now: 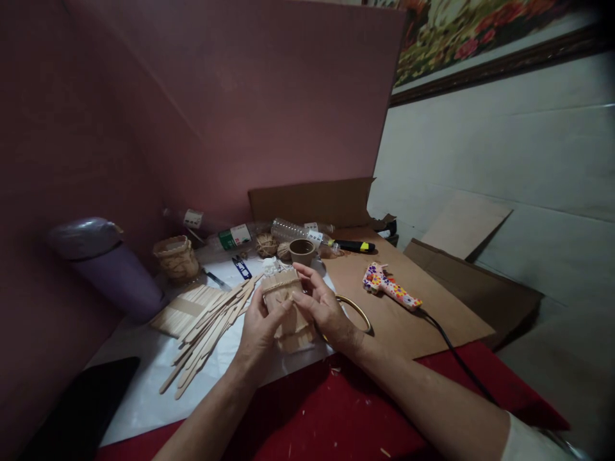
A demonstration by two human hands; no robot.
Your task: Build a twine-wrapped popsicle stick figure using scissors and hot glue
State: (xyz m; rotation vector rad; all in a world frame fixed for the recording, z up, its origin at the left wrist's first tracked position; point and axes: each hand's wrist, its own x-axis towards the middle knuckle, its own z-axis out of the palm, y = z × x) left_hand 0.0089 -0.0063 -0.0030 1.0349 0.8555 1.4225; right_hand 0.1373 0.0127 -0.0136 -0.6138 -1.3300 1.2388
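Both of my hands hold a small pale piece built of wooden sticks [283, 330], with rough bands across its top and bottom. My left hand [263, 320] grips its left side, the thumb lying on the front face. On the right side, my right hand [327, 307] has its thumb on the front and its fingers around the upper edge. Loose wooden craft sticks [211, 333] lie fanned out to the left, beside a banded bundle of sticks [180, 310]. A golden ring [362, 312] rests partly behind my right wrist.
A floral glue gun [391, 288] with a black cord lies on cardboard [432, 333] at the right. Behind my hands are a brown cup [302, 251], twine balls [266, 245], plastic bottles [235, 237] and a cutter [354, 246]. A wrapped pot [176, 259] stands left.
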